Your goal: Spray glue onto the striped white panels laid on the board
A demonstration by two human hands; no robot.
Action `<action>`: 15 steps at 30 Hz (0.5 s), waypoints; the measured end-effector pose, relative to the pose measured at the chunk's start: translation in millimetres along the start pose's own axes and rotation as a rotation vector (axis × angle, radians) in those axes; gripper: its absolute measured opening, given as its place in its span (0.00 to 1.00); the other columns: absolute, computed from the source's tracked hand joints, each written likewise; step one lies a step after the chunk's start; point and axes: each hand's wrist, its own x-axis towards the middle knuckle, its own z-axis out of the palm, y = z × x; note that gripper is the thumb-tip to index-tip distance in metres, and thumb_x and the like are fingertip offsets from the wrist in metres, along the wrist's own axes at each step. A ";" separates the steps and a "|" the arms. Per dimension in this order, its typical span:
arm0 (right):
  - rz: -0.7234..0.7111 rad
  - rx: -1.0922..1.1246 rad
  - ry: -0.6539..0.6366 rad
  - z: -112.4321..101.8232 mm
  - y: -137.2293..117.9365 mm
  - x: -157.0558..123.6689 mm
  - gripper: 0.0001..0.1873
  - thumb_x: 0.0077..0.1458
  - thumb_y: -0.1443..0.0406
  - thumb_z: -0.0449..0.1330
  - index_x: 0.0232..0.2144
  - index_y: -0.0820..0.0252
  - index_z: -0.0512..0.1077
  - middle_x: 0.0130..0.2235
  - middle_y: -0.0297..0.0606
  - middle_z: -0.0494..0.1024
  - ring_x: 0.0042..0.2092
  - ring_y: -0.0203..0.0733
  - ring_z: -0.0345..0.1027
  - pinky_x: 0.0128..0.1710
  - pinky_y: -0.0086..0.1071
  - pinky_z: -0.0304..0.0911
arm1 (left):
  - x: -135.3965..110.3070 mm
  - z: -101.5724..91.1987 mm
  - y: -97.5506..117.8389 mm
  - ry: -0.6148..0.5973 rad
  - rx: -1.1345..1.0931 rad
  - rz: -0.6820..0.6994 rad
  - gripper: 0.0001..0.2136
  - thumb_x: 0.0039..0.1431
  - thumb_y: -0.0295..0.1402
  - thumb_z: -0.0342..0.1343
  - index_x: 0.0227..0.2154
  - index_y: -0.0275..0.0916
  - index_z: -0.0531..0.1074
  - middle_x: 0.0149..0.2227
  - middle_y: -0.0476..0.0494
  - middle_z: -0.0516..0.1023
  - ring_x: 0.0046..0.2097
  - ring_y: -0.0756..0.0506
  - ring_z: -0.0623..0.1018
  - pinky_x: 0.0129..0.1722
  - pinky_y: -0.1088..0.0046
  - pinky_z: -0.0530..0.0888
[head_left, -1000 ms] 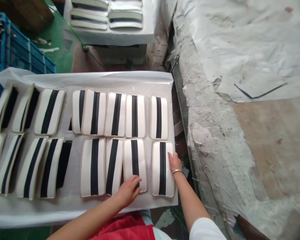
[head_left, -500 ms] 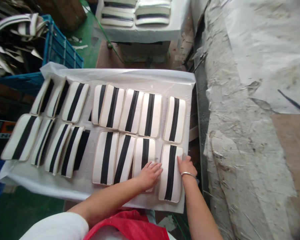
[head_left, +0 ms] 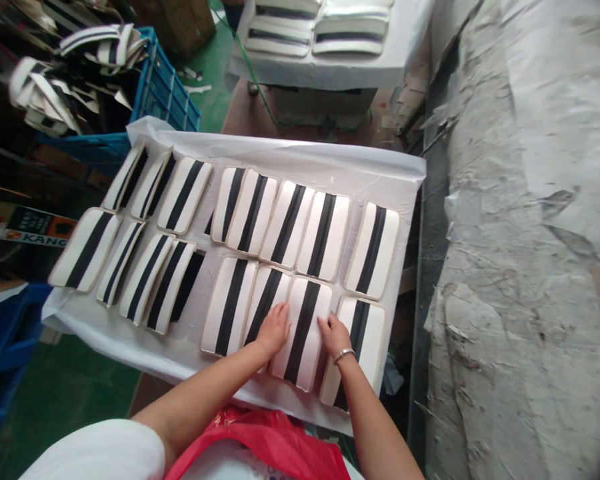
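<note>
Several white padded pieces, each with a black stripe down the middle, lie in two rows on a white-covered board [head_left: 330, 167]. My left hand [head_left: 274, 329] rests flat, fingers spread, on the left edge of one striped piece [head_left: 304, 333] in the near row. My right hand [head_left: 334, 335], with a bracelet at the wrist, presses on that piece's right edge, where it meets the rightmost near piece [head_left: 367, 333]. Neither hand grips anything.
A blue crate [head_left: 160, 93] with loose striped pieces stands at the far left. Another white-covered stand [head_left: 330, 67] with more pieces is beyond the board. A rough, paper-covered surface [head_left: 505, 267] runs along the right. Green floor shows at the left.
Both hands have shifted left: the right hand moved off the rightmost piece's edge onto its left neighbour, and the left hand slid to that piece's left side. The view turned, showing more of the blue crate.
</note>
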 end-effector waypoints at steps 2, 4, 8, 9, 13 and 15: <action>0.027 0.000 -0.011 -4.3 8.4 -2.2 0.15 0.65 0.57 0.54 0.36 0.63 0.72 0.33 0.34 0.75 0.33 0.35 0.70 0.38 0.34 0.68 | -2.4 -4.0 8.4 -0.054 0.041 0.024 0.22 0.59 0.27 0.49 0.58 0.33 0.60 0.58 0.30 0.65 0.58 0.36 0.67 0.58 0.53 0.66; 0.057 0.008 -0.048 -7.7 13.4 0.6 0.17 0.66 0.56 0.53 0.35 0.64 0.71 0.28 0.31 0.73 0.27 0.32 0.68 0.32 0.30 0.67 | -4.3 -7.2 16.3 -0.115 0.093 0.001 0.24 0.59 0.27 0.50 0.59 0.32 0.59 0.60 0.29 0.64 0.59 0.34 0.66 0.57 0.51 0.66; 0.080 0.030 -0.117 -4.9 11.5 11.8 0.17 0.65 0.55 0.53 0.34 0.64 0.71 0.26 0.29 0.72 0.23 0.30 0.65 0.26 0.27 0.65 | -6.5 -5.9 21.9 -0.186 0.094 -0.062 0.24 0.58 0.27 0.52 0.58 0.32 0.61 0.62 0.28 0.61 0.60 0.32 0.65 0.57 0.50 0.66; 0.080 0.036 -0.116 -2.4 9.7 13.0 0.17 0.65 0.55 0.53 0.34 0.65 0.71 0.26 0.30 0.72 0.23 0.30 0.65 0.26 0.27 0.66 | -7.3 -4.6 20.9 -0.176 0.051 -0.058 0.24 0.57 0.27 0.52 0.57 0.33 0.61 0.62 0.29 0.62 0.60 0.33 0.64 0.58 0.51 0.66; -0.001 0.093 -0.062 7.9 2.5 8.0 0.14 0.65 0.58 0.55 0.41 0.65 0.71 0.36 0.36 0.76 0.33 0.35 0.72 0.35 0.33 0.70 | -11.9 -2.0 12.0 -0.009 -0.243 -0.092 0.25 0.57 0.26 0.52 0.58 0.37 0.58 0.56 0.33 0.66 0.55 0.41 0.70 0.55 0.59 0.70; -0.083 0.134 -0.056 10.2 1.0 5.0 0.12 0.64 0.62 0.57 0.46 0.64 0.70 0.43 0.39 0.76 0.41 0.39 0.72 0.42 0.37 0.70 | -13.6 -3.0 6.6 0.072 -0.353 -0.160 0.25 0.57 0.27 0.52 0.58 0.37 0.57 0.53 0.34 0.67 0.45 0.45 0.75 0.49 0.62 0.74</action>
